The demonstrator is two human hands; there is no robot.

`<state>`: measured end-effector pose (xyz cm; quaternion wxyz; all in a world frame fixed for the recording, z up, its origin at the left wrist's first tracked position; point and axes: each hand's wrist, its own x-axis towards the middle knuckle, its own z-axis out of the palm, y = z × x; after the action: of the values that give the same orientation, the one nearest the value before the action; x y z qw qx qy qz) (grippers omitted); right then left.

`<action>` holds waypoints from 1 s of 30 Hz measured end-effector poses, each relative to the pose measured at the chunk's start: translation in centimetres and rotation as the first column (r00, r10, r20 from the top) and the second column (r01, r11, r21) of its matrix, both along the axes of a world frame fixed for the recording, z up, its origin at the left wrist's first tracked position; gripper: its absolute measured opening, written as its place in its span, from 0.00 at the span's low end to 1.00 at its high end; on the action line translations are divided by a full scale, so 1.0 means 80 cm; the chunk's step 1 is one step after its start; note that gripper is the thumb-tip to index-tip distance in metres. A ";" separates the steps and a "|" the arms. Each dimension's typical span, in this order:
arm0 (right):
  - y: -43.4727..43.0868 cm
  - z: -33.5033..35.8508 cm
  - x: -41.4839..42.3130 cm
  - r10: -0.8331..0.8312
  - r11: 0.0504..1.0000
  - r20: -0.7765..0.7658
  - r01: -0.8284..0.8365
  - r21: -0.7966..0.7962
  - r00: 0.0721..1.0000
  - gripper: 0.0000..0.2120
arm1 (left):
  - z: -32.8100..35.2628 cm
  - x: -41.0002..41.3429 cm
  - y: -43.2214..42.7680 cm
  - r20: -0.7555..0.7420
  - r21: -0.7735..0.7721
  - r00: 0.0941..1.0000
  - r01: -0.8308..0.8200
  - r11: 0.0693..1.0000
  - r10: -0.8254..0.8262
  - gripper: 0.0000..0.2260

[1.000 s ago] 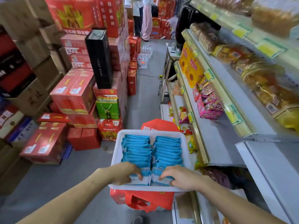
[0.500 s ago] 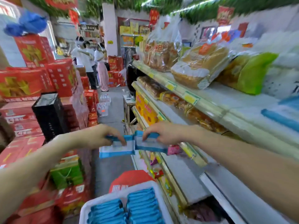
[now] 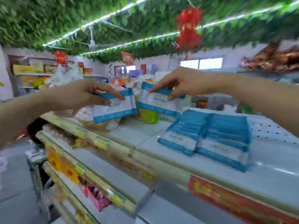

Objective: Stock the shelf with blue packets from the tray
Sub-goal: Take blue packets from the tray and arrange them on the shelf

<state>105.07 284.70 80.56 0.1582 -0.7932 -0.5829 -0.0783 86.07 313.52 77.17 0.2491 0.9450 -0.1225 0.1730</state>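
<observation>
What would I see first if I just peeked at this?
Mid-picture, the left hand pinches the left packet and the right hand the right packet, side by side above the shelf. Two packet rows lie on it below the right arm. Leaves cover the ceiling, with a red ornament upper right.

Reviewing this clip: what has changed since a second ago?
The left hand and right hand each pinched a blue packet from the tray and raised it; left packet and right packet now hang over the shelf, left of the stocked rows. Grips unchanged since half a second ago.
</observation>
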 end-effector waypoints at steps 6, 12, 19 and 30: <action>-0.225 0.009 0.071 -0.348 0.937 -0.105 0.347 -0.027 0.932 0.26 | 0.010 0.145 -0.112 -0.012 0.029 0.977 0.212 0.977 -0.212 0.19; -0.363 -0.059 0.140 -0.597 0.802 -0.135 0.586 -0.113 0.791 0.29 | -0.003 0.249 -0.212 -0.045 0.084 0.931 0.364 0.928 -0.362 0.20; -0.369 -0.135 0.195 -0.583 0.809 -0.127 0.562 -0.172 0.802 0.29 | -0.026 0.323 -0.278 -0.089 0.056 0.885 0.463 0.885 -0.457 0.19; -0.391 -0.146 0.205 -0.524 0.845 -0.028 0.515 -0.139 0.851 0.26 | -0.011 0.356 -0.330 -0.038 0.011 0.855 0.519 0.855 -0.518 0.19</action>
<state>121.46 253.44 68.85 0.0993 -0.9318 -0.3447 -0.0551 114.54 287.14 76.28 0.2787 0.8825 -0.3698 0.0824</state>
